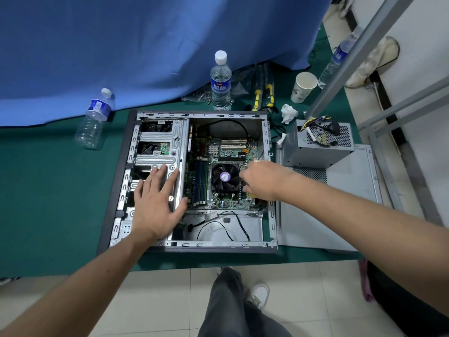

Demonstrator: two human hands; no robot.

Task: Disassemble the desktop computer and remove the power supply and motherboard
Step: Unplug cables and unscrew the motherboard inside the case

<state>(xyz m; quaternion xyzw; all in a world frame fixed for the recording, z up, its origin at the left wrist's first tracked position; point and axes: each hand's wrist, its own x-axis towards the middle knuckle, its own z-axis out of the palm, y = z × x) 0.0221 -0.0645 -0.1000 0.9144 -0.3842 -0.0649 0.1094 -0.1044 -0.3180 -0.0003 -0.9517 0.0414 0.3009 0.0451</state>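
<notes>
Desktop case (131, 152), side open, lying flat on green table (48, 190). Motherboard (218, 171) seated inside, fan at centre. Power supply (318, 144) out of the case, on the removed side panel (352, 186) just right. Left hand (156, 203) spread flat on the drive cage (158, 142). Right hand (261, 180) curled over the board's right edge, apparently gripping something yellow; fingertips hidden. Water bottle (220, 83) behind the case.

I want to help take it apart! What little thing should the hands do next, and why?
Probably undo a screw at the green board's right edge. The power box already sits outside the case, but the board is still inside. The right hand is curled there, maybe round a tool, hard to tell, while the left hand rests flat on the metal frame.
</notes>
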